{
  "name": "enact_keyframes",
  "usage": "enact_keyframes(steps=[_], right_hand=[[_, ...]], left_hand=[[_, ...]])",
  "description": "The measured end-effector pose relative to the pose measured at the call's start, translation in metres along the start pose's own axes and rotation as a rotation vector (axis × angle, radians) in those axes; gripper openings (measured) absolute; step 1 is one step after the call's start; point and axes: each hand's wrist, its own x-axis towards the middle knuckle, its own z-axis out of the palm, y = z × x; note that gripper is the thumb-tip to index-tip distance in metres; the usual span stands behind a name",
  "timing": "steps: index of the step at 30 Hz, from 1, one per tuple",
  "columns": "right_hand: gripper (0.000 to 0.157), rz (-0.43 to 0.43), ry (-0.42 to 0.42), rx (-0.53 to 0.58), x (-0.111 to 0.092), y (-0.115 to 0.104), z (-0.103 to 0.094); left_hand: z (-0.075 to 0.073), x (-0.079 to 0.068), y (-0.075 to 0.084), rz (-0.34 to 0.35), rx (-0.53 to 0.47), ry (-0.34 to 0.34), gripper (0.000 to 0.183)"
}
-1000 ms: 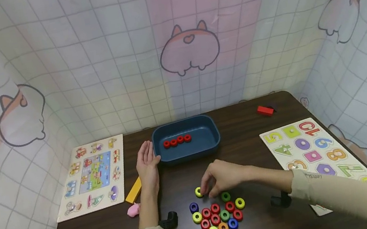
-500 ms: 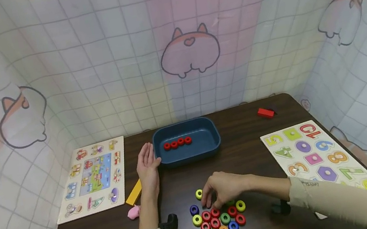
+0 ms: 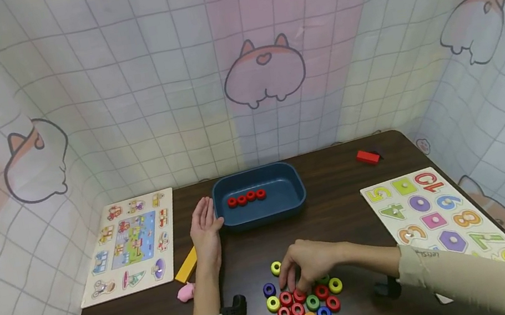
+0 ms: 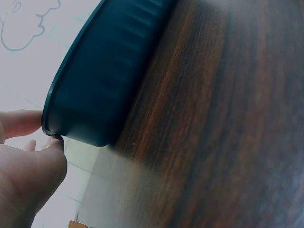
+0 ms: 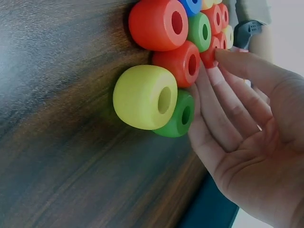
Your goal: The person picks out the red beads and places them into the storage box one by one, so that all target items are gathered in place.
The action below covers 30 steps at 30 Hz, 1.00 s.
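Note:
My left hand (image 3: 206, 236) lies along the left end of a dark blue tray (image 3: 263, 218), fingers straight. Its thumb and a finger touch the outside of the tray's corner in the left wrist view. Several red beads (image 3: 251, 196) sit in a row inside the tray. My right hand (image 3: 309, 263) reaches down over a loose cluster of ring-shaped beads, its thumb and fingers around a red bead (image 5: 209, 58) at the cluster's far edge. Close beside that hand are a yellow bead (image 5: 145, 97), a green bead (image 5: 178, 116) and another red bead (image 5: 183, 64).
A picture puzzle board (image 3: 126, 247) lies at the left, and a number puzzle board (image 3: 441, 220) at the right. A yellow block (image 3: 185, 266) and a small pink toy (image 3: 186, 292) lie near my left forearm. At the back right is a red block (image 3: 368, 157).
My right hand has moved from beside the far yellow bead toward me, and its thumb and fingers have come down around a red bead. The left hand stays at the tray.

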Motion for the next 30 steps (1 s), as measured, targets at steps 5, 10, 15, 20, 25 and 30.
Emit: enact_keyframes(steps=[5, 10, 15, 20, 25, 30], right_hand=[[0.031, -0.019, -0.025, 0.089, 0.0, -0.005, -0.006], [0.034, -0.038, -0.022, 0.177, 0.0, -0.014, -0.029], [0.034, -0.038, 0.036, 0.265, 0.005, -0.022, -0.078], [0.033, -0.005, 0.171, 0.246, 0.021, -0.02, -0.136], [0.031, 0.139, 0.364, 0.175, 0.049, 0.001, -0.169], [0.03, 0.283, 0.512, 0.152, 0.078, 0.025, -0.172]], left_hand=[[0.0, -0.001, 0.002, -0.02, -0.011, 0.004, 0.065], [0.001, -0.002, 0.007, -0.046, -0.024, -0.008, 0.068], [0.002, -0.002, 0.008, -0.056, -0.016, -0.004, 0.067], [0.0, 0.002, 0.004, -0.04, 0.0, -0.005, 0.066], [0.001, 0.001, 0.003, -0.037, 0.006, 0.006, 0.067], [0.001, 0.0, 0.0, -0.015, -0.01, 0.021, 0.066]])
